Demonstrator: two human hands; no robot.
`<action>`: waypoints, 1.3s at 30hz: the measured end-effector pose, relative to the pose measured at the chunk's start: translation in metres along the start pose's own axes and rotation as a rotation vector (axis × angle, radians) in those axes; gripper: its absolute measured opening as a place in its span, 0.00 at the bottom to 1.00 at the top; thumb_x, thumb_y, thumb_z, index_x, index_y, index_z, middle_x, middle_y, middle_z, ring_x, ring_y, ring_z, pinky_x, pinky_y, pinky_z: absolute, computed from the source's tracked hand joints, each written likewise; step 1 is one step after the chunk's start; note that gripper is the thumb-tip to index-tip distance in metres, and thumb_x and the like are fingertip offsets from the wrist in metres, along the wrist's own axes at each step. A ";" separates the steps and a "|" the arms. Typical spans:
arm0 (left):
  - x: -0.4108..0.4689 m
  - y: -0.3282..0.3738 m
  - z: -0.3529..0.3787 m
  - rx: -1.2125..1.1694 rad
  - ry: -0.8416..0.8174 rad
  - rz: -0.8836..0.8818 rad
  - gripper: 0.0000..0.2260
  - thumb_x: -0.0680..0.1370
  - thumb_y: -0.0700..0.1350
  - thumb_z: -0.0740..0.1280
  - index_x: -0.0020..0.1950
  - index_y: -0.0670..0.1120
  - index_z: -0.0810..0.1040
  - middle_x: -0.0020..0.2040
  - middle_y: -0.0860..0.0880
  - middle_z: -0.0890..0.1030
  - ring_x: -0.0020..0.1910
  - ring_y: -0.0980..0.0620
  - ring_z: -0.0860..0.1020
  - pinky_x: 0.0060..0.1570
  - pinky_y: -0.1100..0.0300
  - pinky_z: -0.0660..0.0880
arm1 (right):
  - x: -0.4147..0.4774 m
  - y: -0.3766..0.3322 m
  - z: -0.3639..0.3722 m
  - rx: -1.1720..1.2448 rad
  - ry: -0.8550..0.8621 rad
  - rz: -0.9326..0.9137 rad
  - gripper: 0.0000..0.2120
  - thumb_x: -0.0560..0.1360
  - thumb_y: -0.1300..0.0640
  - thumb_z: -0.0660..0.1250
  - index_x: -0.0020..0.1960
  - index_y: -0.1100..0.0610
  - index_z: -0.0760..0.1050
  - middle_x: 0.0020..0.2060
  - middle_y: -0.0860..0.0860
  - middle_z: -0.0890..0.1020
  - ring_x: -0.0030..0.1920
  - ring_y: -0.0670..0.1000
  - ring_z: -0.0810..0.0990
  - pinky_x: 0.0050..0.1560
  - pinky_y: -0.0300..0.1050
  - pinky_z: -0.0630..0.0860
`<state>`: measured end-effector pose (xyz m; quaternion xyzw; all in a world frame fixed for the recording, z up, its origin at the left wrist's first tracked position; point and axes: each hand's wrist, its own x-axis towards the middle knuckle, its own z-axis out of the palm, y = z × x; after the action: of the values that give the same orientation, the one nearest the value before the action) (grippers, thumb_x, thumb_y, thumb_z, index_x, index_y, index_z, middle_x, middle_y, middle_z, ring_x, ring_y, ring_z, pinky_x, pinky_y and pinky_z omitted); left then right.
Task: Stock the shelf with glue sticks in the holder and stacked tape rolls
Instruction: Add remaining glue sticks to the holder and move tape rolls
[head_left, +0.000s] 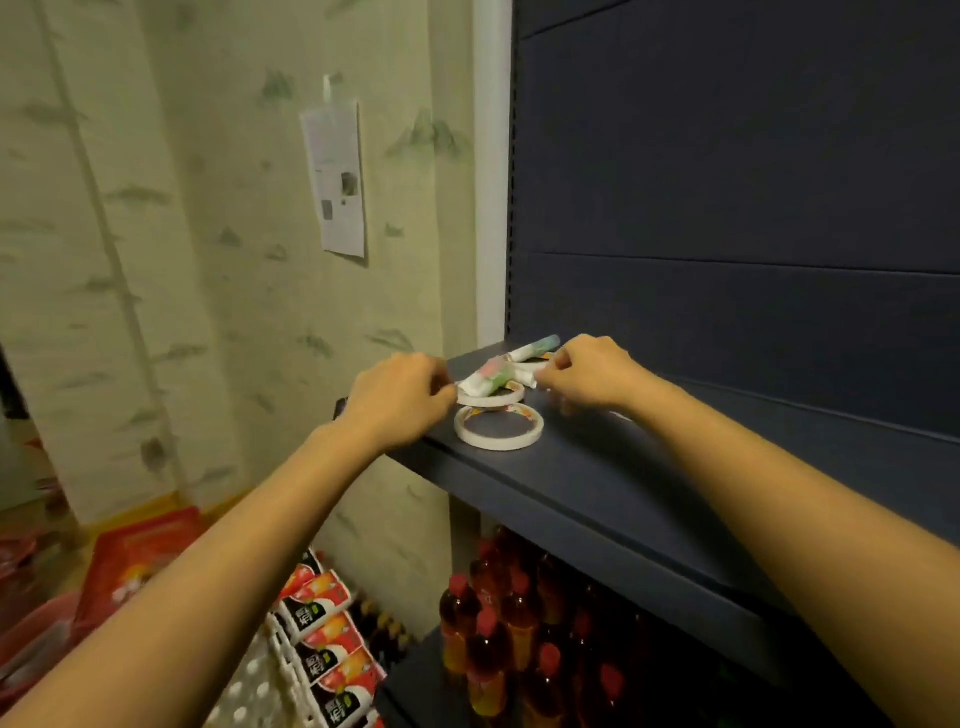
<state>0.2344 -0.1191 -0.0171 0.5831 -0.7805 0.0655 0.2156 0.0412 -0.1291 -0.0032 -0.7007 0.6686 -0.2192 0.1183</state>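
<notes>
**Desk:** What do the hands have hold of?

**Photographer:** The right hand (592, 374) is curled, thumb and forefinger pinching the end of a white glue stick (532, 371) at the back left corner of the dark blue shelf (597, 483). The left hand (400, 400) is curled too, fingertips against the rim of the rear tape roll (493, 399) — whether it actually grips that rim cannot be told.

**Desk:** And the rest of the stock?

**Photographer:** All on that same shelf board, between the two hands. The front tape roll (498, 428) lies flat near the shelf edge, just in front of the rear one. A glue stick with a pink and green label (483, 378) lies on its side across the rear roll. A glue stick with a blue-green cap (537, 347) lies just behind it, by the back panel (727, 208). Below — red-capped bottles (488, 623) stand on the lower shelf (415, 670), and drink cartons (322, 623) are stacked to the left.
</notes>
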 end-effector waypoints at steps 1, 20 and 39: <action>0.014 -0.008 0.004 -0.026 -0.012 0.028 0.12 0.79 0.48 0.60 0.55 0.45 0.79 0.52 0.46 0.82 0.51 0.46 0.78 0.43 0.56 0.70 | 0.013 -0.006 0.006 0.033 0.010 0.037 0.16 0.78 0.50 0.61 0.48 0.61 0.82 0.37 0.54 0.82 0.49 0.55 0.81 0.57 0.52 0.75; 0.128 -0.070 0.051 -0.293 -0.154 0.238 0.12 0.79 0.52 0.61 0.42 0.46 0.76 0.42 0.45 0.77 0.49 0.41 0.77 0.43 0.56 0.69 | 0.098 -0.053 0.048 0.087 0.194 0.457 0.25 0.73 0.48 0.67 0.63 0.63 0.69 0.55 0.57 0.78 0.48 0.55 0.78 0.45 0.46 0.75; 0.119 0.001 0.031 -0.387 -0.012 0.171 0.21 0.75 0.57 0.66 0.37 0.39 0.81 0.37 0.39 0.82 0.41 0.39 0.79 0.45 0.50 0.76 | -0.081 0.037 -0.030 0.314 0.664 0.424 0.10 0.71 0.56 0.68 0.50 0.52 0.71 0.42 0.55 0.83 0.46 0.56 0.83 0.54 0.56 0.79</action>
<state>0.1983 -0.2350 0.0040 0.4629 -0.8264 -0.0709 0.3126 -0.0065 -0.0476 -0.0059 -0.4126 0.7582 -0.5029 0.0443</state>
